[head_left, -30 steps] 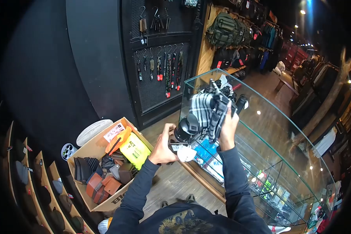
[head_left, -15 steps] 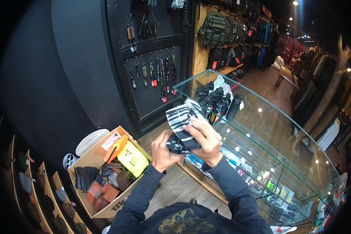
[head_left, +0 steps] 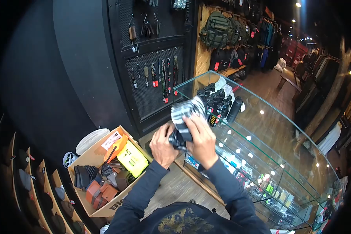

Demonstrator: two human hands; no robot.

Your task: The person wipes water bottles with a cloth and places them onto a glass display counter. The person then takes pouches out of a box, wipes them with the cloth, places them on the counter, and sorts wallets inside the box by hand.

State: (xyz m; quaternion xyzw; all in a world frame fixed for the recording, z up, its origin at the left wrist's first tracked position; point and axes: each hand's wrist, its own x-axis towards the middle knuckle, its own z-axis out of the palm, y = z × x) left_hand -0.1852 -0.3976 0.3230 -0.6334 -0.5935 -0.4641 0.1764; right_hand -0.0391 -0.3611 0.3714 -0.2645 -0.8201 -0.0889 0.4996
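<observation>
A black-and-white checked cloth is bunched between both hands, in front of the glass display case. My left hand is closed round the dark lower part of the bundle. Across its right side lie the fingers of my right hand, pressed against the cloth. The fingers hide much of the bundle, and its upper edge is blurred. Black bottles stand behind the hands on the glass case.
An open cardboard box with wallets and a yellow packet sits at the lower left. Shelves of caps line the left edge. The glass case stretches to the right. Accessories hang on a mesh panel.
Both hands have come together round the cloth, which is now a compact bundle. The black objects that were by my left hand a second ago no longer show there.
</observation>
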